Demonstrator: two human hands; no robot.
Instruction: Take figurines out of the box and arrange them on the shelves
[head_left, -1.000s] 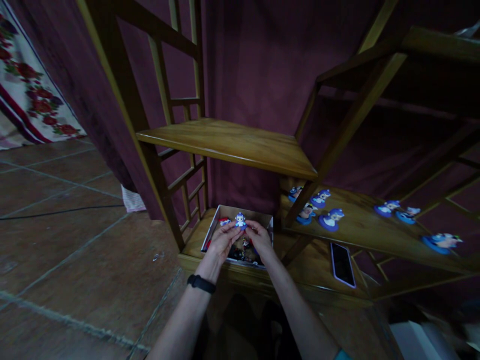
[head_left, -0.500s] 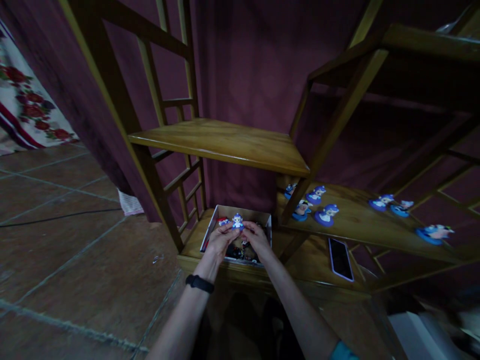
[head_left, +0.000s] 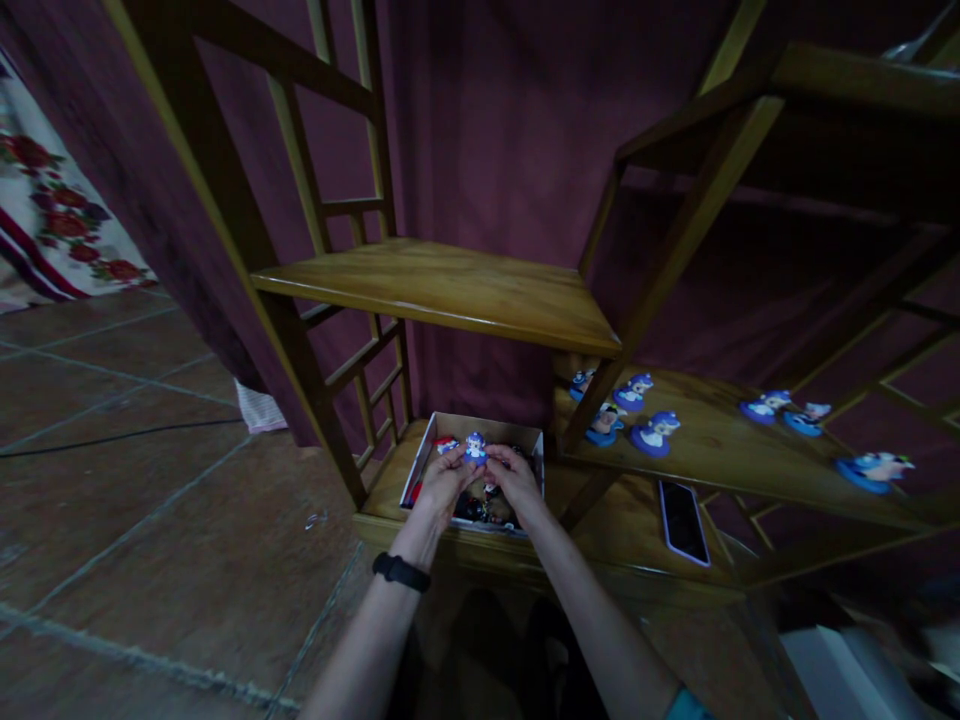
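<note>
A small purple-and-white figurine [head_left: 475, 447] on a round purple base is upright above an open box [head_left: 531, 437]. My left hand [head_left: 444, 487] pinches its base from the left. From the other side, the fingers of my right hand [head_left: 513, 478] close on the same base. Inside the box lie several small red, black and white items, partly hidden by my hands. A black band [head_left: 401, 571] circles my left wrist.
On the shelf to the right stand several similar figurines, among them a purple one [head_left: 655, 433] and a blue-based one [head_left: 874, 470]. A phone [head_left: 683, 522] lies on the lower board. Above the box juts a wooden shelf [head_left: 442, 285]; slanting posts frame it.
The figurine has dropped very slightly and tilted a little between my fingers. Both hands keep their grip on it.
</note>
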